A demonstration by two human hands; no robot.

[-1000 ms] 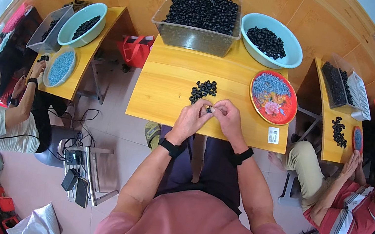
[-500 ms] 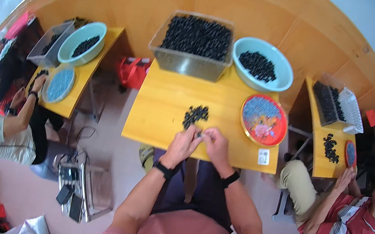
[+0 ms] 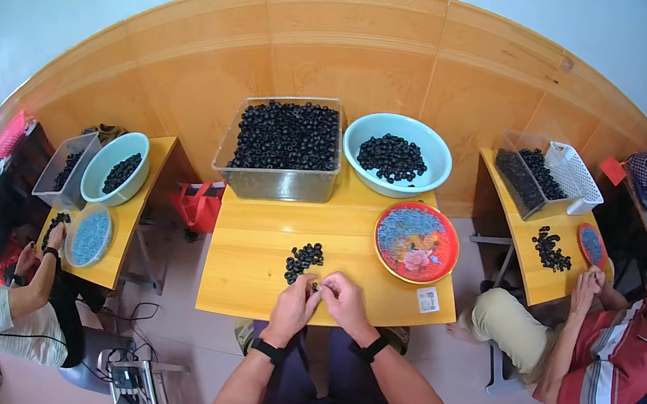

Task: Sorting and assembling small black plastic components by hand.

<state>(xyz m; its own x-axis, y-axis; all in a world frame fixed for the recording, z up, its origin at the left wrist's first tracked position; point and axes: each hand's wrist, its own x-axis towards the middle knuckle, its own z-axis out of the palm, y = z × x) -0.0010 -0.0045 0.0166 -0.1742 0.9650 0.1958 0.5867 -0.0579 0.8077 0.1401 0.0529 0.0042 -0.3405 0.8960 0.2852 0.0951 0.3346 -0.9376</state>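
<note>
My left hand (image 3: 292, 309) and my right hand (image 3: 347, 302) meet over the front edge of the yellow table (image 3: 241, 274). The fingertips of both are pinched together around something small, too small and too covered to name. Just beyond my left fingers lies a loose pile of small black ring-like parts (image 3: 302, 261). To the right rests a round red tray (image 3: 439, 260) with a flower pattern, holding many small grey-blue slender pieces (image 3: 406, 225).
At the table's back stand a clear bin (image 3: 283, 187) and a light-blue basin (image 3: 385, 185), both with black parts. A white label (image 3: 428, 299) lies near the right corner. Co-workers sit at side tables (image 3: 531, 278) left and right. A red bag (image 3: 197, 206) is on the left.
My view has tilted up and swung, so the table sits lower in the picture. Both hands stay together at the table edge, fingertips still pinched.
</note>
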